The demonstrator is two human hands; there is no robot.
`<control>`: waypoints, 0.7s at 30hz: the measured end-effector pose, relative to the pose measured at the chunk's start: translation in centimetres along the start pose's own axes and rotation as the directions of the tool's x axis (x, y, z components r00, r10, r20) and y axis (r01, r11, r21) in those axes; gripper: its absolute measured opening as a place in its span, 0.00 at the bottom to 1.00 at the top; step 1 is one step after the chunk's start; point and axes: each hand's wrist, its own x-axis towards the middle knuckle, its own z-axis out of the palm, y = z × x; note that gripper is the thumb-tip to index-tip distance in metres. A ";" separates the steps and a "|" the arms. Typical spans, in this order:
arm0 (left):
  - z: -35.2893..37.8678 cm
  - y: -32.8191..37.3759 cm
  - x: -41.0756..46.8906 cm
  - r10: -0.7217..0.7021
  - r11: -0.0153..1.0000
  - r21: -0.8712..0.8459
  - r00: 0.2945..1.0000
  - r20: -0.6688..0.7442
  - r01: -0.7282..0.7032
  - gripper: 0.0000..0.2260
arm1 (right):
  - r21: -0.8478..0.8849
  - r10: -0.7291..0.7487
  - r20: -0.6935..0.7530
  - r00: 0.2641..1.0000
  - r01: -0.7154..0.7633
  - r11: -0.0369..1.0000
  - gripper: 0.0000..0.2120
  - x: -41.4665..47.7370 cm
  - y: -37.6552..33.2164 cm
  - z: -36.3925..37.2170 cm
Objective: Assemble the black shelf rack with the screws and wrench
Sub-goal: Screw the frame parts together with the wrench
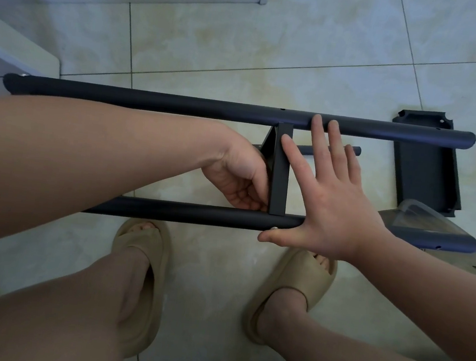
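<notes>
Basically, the black frame [180, 105] is two tubes [197, 213] bridged by a crossbar [281, 170].

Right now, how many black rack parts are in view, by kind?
Tubes: 3
Shelf panels: 2
Total: 5
</notes>
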 end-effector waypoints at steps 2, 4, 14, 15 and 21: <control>-0.1 0.0 -0.1 -0.010 1.000 -0.002 1.000 0.001 0.010 0.07 | 0.003 -0.001 -0.003 1.000 0.001 1.000 0.64 0.0 0.0 0.0; -0.2 0.1 -0.2 -0.040 0.999 0.013 0.999 0.008 0.040 0.06 | 0.005 -0.004 -0.006 1.000 0.004 1.000 0.64 0.0 0.1 0.1; 0.1 0.4 0.0 -0.018 0.998 0.058 0.998 -0.053 0.021 0.07 | 0.003 -0.012 -0.031 0.999 0.012 1.000 0.63 0.0 0.2 0.3; 0.1 0.4 0.0 -0.007 0.998 0.055 0.999 -0.052 0.010 0.07 | 0.004 -0.013 -0.032 0.999 0.013 1.000 0.63 0.0 0.2 0.3; 0.3 0.1 -0.3 0.063 0.997 0.038 0.998 -0.025 -0.062 0.08 | 0.007 -0.014 -0.037 0.999 0.015 1.000 0.63 0.0 0.2 0.4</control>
